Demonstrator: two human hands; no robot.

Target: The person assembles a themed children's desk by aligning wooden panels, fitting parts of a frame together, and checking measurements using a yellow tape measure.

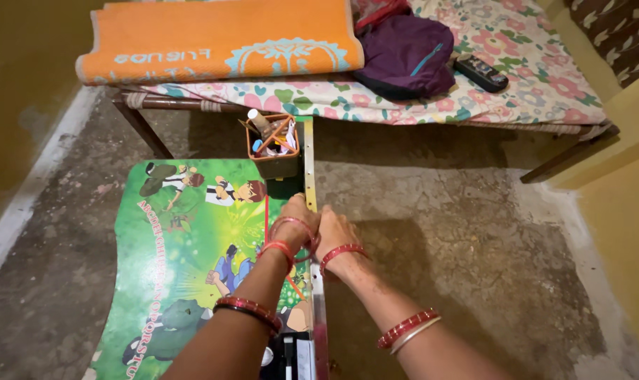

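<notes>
Forearms: both reach forward from the bottom edge, each wearing red bangles; the right one also has a pale bangle.
Left hand (293, 224): fingers curled shut around a loose red bangle (296, 236), held over the right edge of the worktop.
Right hand (336, 232): pressed against the left hand, fingers bent onto the same bangle; how firmly it grips cannot be told.
Worktop (186, 267): a low green cartoon-printed board on the concrete floor (446, 232), with a pale metal strip (309, 165) running along its right edge.
Orange basket (272, 144): stands at the far end of the worktop, just beyond the hands, stuffed with small odds and ends.
Bed (516, 77): well behind, floral sheet, carrying a rolled orange mat (214, 39), a purple bag (407, 56) and a black remote (480, 72).
Step in hand: judging by the joined hands, the bangle is being worked over the knuckles, on or off.
Next move calls for: squeezing the hand narrow and sliding the ring evenly, without twisting, since it could snap.
</notes>
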